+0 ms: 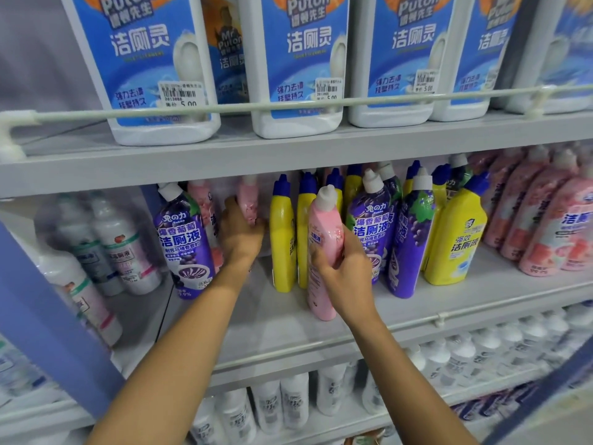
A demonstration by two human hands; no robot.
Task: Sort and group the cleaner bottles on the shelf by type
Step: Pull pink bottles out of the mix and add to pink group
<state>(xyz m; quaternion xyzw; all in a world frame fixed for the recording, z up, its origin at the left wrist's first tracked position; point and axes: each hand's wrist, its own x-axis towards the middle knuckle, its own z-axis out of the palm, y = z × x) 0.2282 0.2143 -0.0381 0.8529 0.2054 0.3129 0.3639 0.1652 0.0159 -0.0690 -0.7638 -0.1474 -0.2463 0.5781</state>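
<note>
On the middle shelf (pixel 288 319) stand mixed cleaner bottles. My right hand (pixel 345 271) grips a pink bottle with a white cap (pixel 322 226), held upright just above the shelf front. My left hand (pixel 239 234) reaches deeper and closes around a second pink bottle (pixel 248 200) at the back. A purple grape bottle (pixel 184 242) stands left of that hand. Yellow bottles with blue caps (pixel 282 239) stand between my hands. More purple bottles (pixel 373 226) and a yellow bottle (pixel 455 239) stand to the right, then a group of pink bottles (pixel 545 226).
The top shelf carries large white bottles with blue labels (pixel 154 69) behind a guard rail (pixel 288 106). White bottles (pixel 125 248) fill the neighbouring bay on the left past a blue upright (pixel 54 316). Lower shelves hold rows of white bottles (pixel 282 399).
</note>
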